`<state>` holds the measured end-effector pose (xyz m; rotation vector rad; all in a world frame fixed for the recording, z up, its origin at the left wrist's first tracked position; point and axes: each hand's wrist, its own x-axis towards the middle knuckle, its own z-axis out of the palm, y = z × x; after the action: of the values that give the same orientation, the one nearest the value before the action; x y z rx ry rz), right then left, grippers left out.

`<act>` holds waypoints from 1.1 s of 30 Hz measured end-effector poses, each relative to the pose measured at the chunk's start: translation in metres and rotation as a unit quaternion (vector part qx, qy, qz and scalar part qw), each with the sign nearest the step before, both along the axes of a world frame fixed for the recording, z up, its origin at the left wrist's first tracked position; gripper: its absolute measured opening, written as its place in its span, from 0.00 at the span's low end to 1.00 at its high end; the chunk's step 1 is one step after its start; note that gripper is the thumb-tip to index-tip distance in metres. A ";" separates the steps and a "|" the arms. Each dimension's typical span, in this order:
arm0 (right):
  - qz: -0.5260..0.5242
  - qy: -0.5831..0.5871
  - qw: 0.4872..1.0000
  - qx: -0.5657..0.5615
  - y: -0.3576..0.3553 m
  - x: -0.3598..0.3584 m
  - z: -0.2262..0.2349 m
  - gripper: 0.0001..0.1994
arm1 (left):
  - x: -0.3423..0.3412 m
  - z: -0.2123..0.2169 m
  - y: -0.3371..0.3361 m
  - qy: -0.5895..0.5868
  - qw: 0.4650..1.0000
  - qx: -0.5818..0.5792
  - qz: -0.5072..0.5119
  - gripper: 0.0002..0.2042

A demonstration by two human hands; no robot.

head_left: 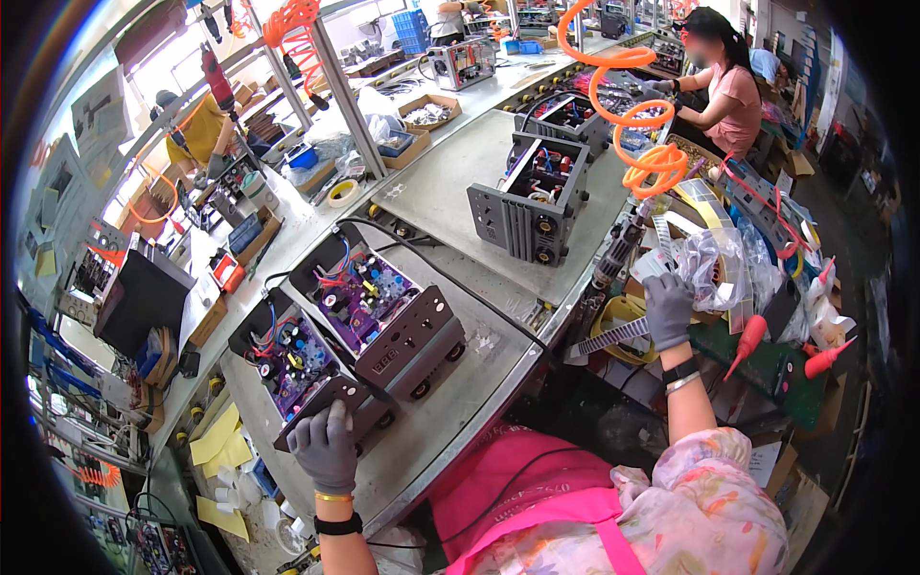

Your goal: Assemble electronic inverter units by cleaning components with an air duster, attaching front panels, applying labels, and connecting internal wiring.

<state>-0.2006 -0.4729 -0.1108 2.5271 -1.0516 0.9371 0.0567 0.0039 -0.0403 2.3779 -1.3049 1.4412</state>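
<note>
My left hand, in a grey glove, rests on the near end of a dark metal box, its fingers curled closed over the front panel edge; the box lies open on the worktop, with a purple circuit board and coloured wires showing just beyond my fingertips. A second open box of the same kind sits touching it, farther from my fingers and to their right. My right hand, also gloved in grey, is lifted well away to the right, and its fingers close around a clear plastic bag and a strip of labels that hangs down to the left below the palm. Just left of those fingers hangs a power screwdriver on an orange coiled hose. Right of them and lower, red-handled tools lie on a green mat. Far beyond, another person in pink works at the same line
</note>
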 end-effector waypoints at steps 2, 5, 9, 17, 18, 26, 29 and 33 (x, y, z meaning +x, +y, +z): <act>0.045 -0.017 0.998 -0.036 0.012 -0.008 0.007 0.03 | -0.003 0.001 0.008 0.006 1.000 0.014 0.006 0.15; 0.112 -0.049 0.990 -0.066 0.041 -0.017 0.023 0.04 | -0.001 0.004 0.016 0.005 1.000 0.024 -0.009 0.15; 0.320 -0.240 0.914 0.060 0.094 -0.001 0.043 0.06 | 0.000 0.007 0.022 0.023 0.999 0.030 -0.031 0.15; 0.463 -0.275 0.791 0.289 0.188 0.071 0.069 0.13 | -0.002 0.017 0.030 0.064 0.997 0.047 -0.018 0.15; 0.488 -0.272 0.778 0.287 0.198 0.079 0.070 0.13 | -0.004 0.020 0.027 0.060 0.997 0.033 -0.026 0.15; 0.639 -0.127 0.741 0.163 0.253 0.113 0.077 0.21 | -0.099 0.013 -0.035 0.649 0.685 -0.248 -0.220 0.12; 0.638 -0.095 0.744 0.174 0.269 0.110 0.072 0.22 | -0.105 0.002 -0.053 0.792 0.359 -0.442 -0.218 0.14; 0.628 -0.100 0.730 0.251 0.266 0.105 0.067 0.22 | -0.110 -0.008 -0.067 0.766 0.185 -0.519 -0.332 0.13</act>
<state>-0.0961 -0.2069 -0.0441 3.5834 0.7859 1.2901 -0.0535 -0.0627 -0.0488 0.7125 -0.1350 -0.6180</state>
